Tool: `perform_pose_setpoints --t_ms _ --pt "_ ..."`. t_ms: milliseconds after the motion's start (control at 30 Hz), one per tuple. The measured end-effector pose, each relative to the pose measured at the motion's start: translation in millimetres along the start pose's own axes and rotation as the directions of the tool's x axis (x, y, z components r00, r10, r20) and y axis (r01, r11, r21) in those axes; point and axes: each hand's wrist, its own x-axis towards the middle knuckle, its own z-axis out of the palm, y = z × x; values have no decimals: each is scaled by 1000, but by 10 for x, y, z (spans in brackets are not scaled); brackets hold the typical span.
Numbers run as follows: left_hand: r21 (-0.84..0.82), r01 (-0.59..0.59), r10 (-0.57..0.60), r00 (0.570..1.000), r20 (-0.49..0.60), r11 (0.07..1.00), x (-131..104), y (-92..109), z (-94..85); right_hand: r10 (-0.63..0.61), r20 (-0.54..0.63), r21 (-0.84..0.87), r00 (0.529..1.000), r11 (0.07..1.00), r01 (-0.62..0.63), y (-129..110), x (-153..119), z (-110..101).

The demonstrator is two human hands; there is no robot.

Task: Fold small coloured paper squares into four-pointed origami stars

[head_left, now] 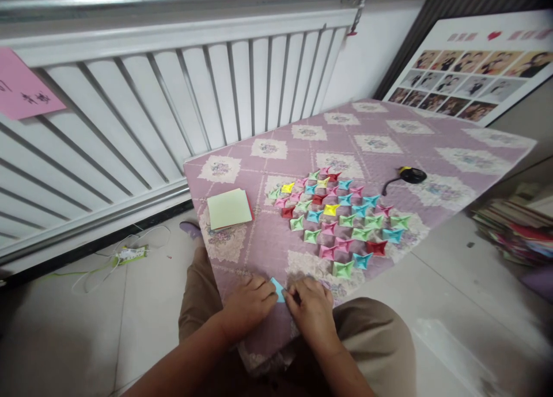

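A small piece of light-blue folded paper (277,288) lies at the near end of the table, between my two hands. My left hand (251,300) rests on the cloth with its fingers curled together at the paper's left edge. From the other side, my right hand (311,306) pinches the paper's right edge between thumb and fingers. Part of the paper is hidden under the fingers. Just beyond, rows of folded paper boats (329,210) in pink, green, blue, yellow and red stand on the table. To the left lies a stack of coloured paper sheets (228,209), pale yellow on top.
The table wears a purple patterned cloth (268,235). Farther right lies a small black object with a cord (412,175). A white radiator (233,89) borders the far side, and a photo board (470,68) leans at the back right. A power strip (132,253) sits on the floor.
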Motion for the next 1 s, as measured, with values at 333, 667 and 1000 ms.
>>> perform_pose_setpoints --t_ms 333,667,1000 --pt "50 21 -21 1000 0 999 -48 8 92 1 -33 -10 999 1000 -1 -14 -48 29" --pt "16 62 -61 998 -21 998 -71 -14 155 -16 -79 -28 997 1000 14 233 -143 101" --pt "-90 103 -109 991 -72 991 -77 -90 284 -358 -68 42 931 932 361 -14 -300 255"
